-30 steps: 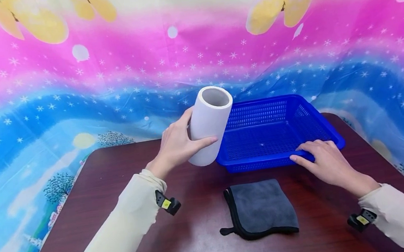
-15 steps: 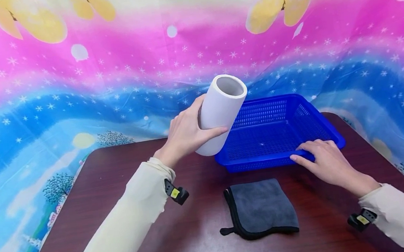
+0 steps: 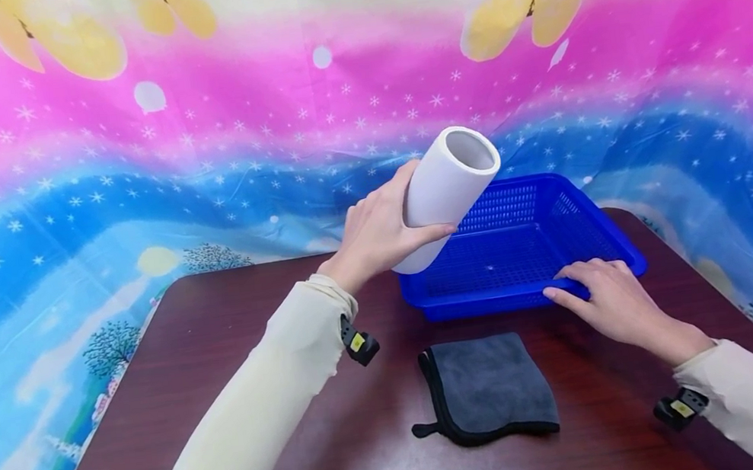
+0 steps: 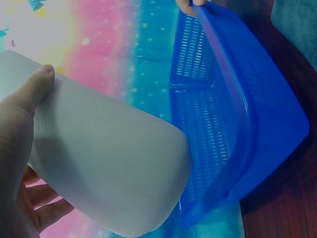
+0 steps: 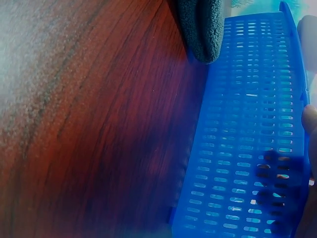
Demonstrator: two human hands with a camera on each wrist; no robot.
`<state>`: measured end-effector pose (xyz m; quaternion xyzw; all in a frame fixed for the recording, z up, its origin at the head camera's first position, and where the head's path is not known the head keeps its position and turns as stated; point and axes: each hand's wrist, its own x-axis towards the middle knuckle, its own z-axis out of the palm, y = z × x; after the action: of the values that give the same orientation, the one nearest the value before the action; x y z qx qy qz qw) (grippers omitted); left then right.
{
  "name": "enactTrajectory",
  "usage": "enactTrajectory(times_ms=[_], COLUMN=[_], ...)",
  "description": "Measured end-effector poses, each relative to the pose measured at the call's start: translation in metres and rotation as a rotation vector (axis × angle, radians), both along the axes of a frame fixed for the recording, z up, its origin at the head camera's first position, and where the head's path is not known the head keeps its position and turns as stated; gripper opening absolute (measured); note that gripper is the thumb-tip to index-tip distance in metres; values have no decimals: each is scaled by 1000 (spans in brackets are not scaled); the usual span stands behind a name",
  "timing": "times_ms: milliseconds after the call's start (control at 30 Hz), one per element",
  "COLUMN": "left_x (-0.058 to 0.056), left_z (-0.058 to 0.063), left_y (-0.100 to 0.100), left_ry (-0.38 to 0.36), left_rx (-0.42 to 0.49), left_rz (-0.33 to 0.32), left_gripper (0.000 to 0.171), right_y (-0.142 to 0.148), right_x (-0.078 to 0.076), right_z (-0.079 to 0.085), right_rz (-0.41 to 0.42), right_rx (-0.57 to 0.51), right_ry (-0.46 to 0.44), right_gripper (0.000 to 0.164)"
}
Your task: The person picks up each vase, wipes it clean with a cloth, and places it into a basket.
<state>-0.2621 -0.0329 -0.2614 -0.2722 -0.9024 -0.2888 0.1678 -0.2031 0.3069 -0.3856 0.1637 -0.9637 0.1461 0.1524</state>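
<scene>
My left hand (image 3: 382, 223) grips a smooth white cylindrical vase (image 3: 444, 189), thumb on the near side. The vase tilts, its open mouth up and to the right, and its base overlaps the left end of the blue plastic basket (image 3: 494, 301) in the head view. From the left wrist, the rounded closed base of the vase (image 4: 124, 158) points at the basket (image 4: 277, 124). My right hand (image 3: 607, 299) holds the basket's front rim near its right corner, thumb outside and fingers over the edge. Nothing shows inside the basket.
A folded grey cloth (image 3: 492, 387) with black edging and a small loop lies in front of the basket on the dark wooden table (image 3: 256, 339). Behind the table hangs a colourful printed curtain (image 3: 255, 125).
My left hand has carried the vase to the right and slightly up, tilting it further toward the basket. My right hand, the basket and the cloth have stayed in place.
</scene>
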Motion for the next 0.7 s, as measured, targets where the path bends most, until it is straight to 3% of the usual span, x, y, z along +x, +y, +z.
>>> enactTrajectory(times_ms=[400,700], left_x=[-6,-11], left_z=[-4,-15], left_y=[32,51], left_ry=[23,31], left_rx=[-169,-281], left_rz=[-29,-3], left_gripper=[85,85], right_y=[0,0], right_x=[0,-1], right_z=[3,2], right_rz=[1,0], right_rx=[3,12], right_ry=[-25,-31], right_gripper=[43,43])
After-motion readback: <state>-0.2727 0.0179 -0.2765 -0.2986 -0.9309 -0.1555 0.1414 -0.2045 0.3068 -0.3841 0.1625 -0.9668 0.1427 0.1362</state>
